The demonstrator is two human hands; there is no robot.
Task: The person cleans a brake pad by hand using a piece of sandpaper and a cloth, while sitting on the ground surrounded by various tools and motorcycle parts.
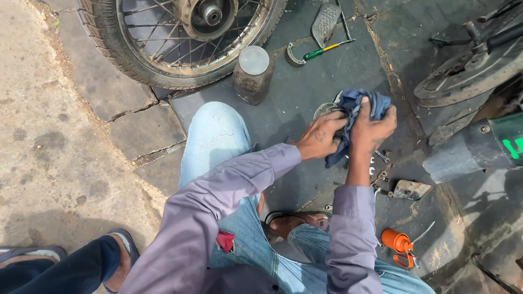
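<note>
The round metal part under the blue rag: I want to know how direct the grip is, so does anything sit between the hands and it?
Yes. The blue rag lies bunched over the round metal part, and the right hand presses only on cloth. The left hand grips at the part's edge beside the rag; whether it touches bare metal cannot be told.

Lilac long-sleeved shirt [218, 218], light blue jeans [218, 136], sandal [297, 220], tattooed left hand [320, 136].

Roadside motorcycle repair spot.
Spoked wheel [180, 38], screwdriver [326, 50] and oil can [399, 243] lie on cracked, oil-stained pavement [71, 141].
</note>
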